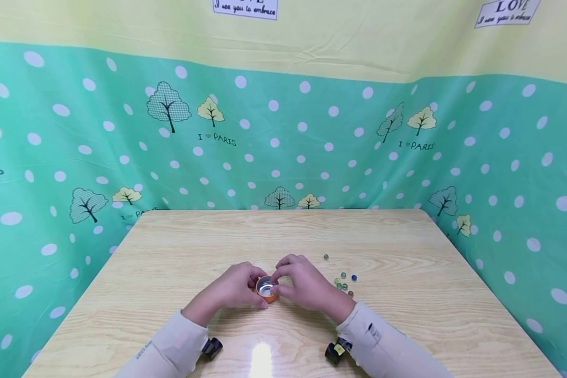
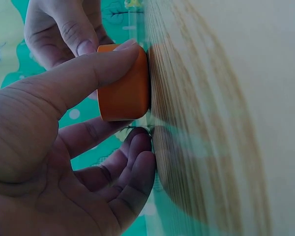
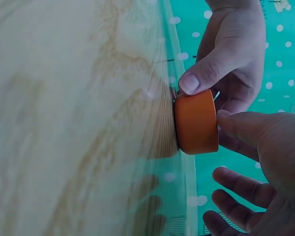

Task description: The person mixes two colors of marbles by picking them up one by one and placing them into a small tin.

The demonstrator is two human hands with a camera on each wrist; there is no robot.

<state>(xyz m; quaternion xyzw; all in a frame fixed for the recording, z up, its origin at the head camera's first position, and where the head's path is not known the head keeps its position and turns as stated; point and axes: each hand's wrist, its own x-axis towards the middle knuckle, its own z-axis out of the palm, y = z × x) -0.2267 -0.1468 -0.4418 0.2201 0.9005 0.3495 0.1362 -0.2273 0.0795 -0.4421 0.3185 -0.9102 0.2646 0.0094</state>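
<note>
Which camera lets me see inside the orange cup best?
The head view, because it looks down into the orange cup's open top, so its shiny inside shows. The left wrist and right wrist views look from the side, showing mainly its orange outside.

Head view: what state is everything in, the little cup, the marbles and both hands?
Orange cup: upright, open at the top; contents unclear.
Marbles: loose on the table, most grouped, one farther off.
Left hand: gripping the cup's side.
Right hand: at the cup's rim; whether it holds anything is hidden.
</note>
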